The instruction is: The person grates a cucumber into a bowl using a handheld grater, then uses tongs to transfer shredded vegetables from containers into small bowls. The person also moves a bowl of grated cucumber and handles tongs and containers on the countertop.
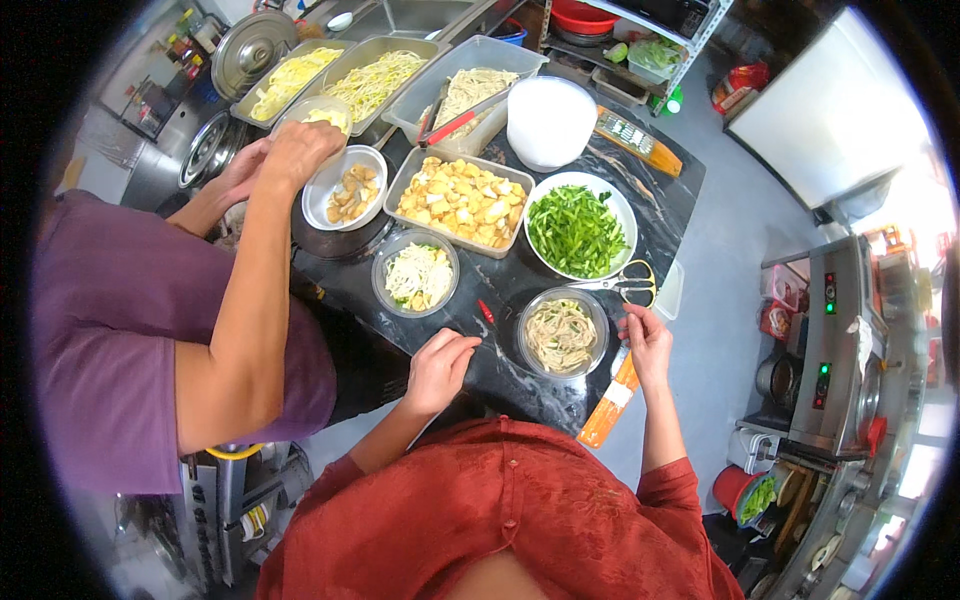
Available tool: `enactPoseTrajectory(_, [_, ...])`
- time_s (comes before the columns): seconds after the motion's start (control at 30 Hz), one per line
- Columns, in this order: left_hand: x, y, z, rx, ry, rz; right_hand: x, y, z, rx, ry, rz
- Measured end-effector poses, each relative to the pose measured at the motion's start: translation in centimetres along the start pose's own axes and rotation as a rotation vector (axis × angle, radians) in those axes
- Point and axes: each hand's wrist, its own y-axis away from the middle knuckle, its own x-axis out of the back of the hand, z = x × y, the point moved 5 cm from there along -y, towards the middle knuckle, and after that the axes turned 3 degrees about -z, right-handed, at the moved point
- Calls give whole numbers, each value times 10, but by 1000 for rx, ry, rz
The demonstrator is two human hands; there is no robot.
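Observation:
My left hand (439, 369) is over the near edge of the black marble-look table (517, 397), thumb and fingertips close together; I cannot tell whether anything small is between them. My right hand (646, 341) is beside a clear bowl of noodles (562, 335), its fingers loosely curled near the handles of the scissors (626, 283). An orange packet (613, 401) lies below that hand. A red chili pepper (486, 310) lies between the noodle bowl and a clear bowl of shredded food with greens (418, 274). Farther back is a white bowl of chopped green vegetables (580, 226).
A co-worker in a purple shirt (142, 322) stands at the left, hands over a clear bowl (319, 112). Around the table's back are a tray of yellowish chunks (461, 199), a bean sprout tray (382, 75), a white tub (550, 124) and an orange grater (637, 140).

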Motion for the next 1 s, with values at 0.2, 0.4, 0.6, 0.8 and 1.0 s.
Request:
enactPoseTrajectory(0.2, [-20, 35, -67, 822, 997, 262, 6, 15, 11, -18, 182, -5])
enactPoseTrajectory(0.4, [16, 10, -110, 843, 973, 508, -8, 31, 29, -140, 141, -135])
enactPoseTrajectory(0.6, [13, 0, -125, 832, 1031, 437, 11, 2, 13, 310, 715, 138])
enactPoseTrajectory(0.8, [9, 12, -114, 881, 1008, 383, -1, -58, 8, 699, 1007, 5])
enactPoseTrajectory(1.0, [-1, 41, -102, 868, 953, 403, 0, -34, 20, 650, 1066, -341])
